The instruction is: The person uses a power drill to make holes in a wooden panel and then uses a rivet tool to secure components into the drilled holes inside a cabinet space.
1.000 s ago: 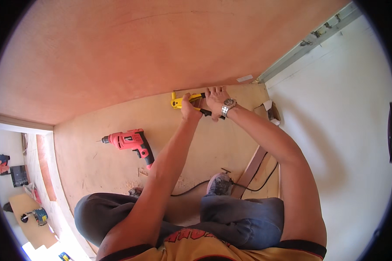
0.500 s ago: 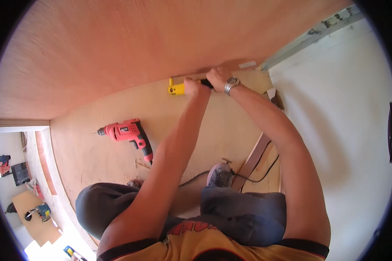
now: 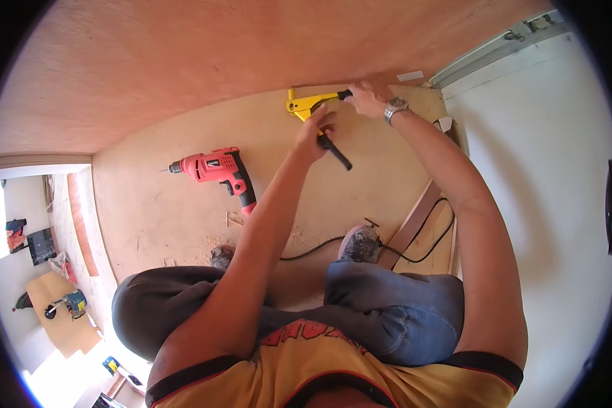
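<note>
A yellow hand riveter [image 3: 304,105] with black handle grips lies against the reddish wall panel, its head pointing left. Its two handles are spread wide apart. My right hand [image 3: 368,100], with a metal watch on the wrist, is closed around the end of the upper handle beside the wall. My left hand [image 3: 314,134] is wrapped about the lower handle close to the head, fingers partly curled; the black grip sticks out below it. Left of that forearm, a red and black power drill [image 3: 211,167] rests on the wooden board, its bit toward the left.
Wood shavings [image 3: 214,241] and small scraps lie on the board [image 3: 143,211] near my feet. A black cord [image 3: 421,258] curves around my shoe [image 3: 360,243]. At right, a plank [image 3: 411,228] runs beside the white wall [image 3: 523,156]. Another power tool [image 3: 71,302] sits far left.
The riveter's handles, pressed together before, have spread apart. My right hand has moved up and right with the upper handle, away from my left hand on the lower one. The view has shifted slightly.
</note>
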### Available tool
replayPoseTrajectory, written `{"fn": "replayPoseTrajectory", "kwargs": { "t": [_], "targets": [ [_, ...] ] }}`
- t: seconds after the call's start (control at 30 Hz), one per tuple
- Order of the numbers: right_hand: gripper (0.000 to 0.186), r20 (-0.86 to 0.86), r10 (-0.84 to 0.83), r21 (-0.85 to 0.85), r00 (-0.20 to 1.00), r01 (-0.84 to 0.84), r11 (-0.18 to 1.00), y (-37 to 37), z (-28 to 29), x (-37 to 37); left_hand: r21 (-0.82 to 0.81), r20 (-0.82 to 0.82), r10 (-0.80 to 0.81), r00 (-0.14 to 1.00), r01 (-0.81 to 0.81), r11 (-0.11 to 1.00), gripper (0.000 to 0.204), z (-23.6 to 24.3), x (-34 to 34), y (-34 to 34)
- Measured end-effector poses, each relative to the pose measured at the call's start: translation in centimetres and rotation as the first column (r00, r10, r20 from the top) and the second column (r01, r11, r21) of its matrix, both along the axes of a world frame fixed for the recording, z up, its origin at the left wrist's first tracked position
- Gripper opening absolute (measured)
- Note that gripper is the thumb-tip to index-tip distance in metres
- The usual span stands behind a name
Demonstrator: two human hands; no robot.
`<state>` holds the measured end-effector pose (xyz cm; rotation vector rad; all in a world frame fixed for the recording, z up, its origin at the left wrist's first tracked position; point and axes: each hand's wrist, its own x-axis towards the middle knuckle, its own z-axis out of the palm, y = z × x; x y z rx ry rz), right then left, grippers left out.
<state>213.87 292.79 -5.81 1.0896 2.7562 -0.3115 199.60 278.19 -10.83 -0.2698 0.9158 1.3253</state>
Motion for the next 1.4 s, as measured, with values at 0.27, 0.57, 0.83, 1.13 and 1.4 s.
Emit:
{"fn": "replayPoseTrajectory", "kwargs": {
  "t": [0.27,0.57,0.83,1.13,1.4],
  "targets": [
    [0.067,0.147,-0.064,-0.094,0.987,0.078,0.993,-2.5,4.2,-2.0,0.489,0.406,0.083,0.910,-0.293,0.822,0.049,-0.3,1.3,1.9],
    [0.150,0.507,0.097,0.071,0.856,-0.154,0.986,-4.5,6.2,-3.0,0.242,0.383,0.415,0.826,-0.523,0.817,0.054,-1.6,3.5,5.7],
    [0.088,0.428,0.181,0.038,0.885,-0.218,0.975,-0.3,4.7,-3.7,0.045,0.260,0.660,0.705,-0.691,0.721,0.045,-0.8,4.7,9.6],
    [0.042,0.318,0.189,0.129,0.929,-0.240,0.962,1.4,3.8,-4.6,-0.234,-0.002,0.782,0.624,-0.760,0.606,0.033,2.7,3.9,10.8],
    [0.051,0.074,0.115,-0.263,0.991,-0.092,0.960,2.8,4.8,-6.0,-0.084,0.035,0.662,0.748,-0.658,0.748,0.036,0.8,0.6,8.0]
  ]
}}
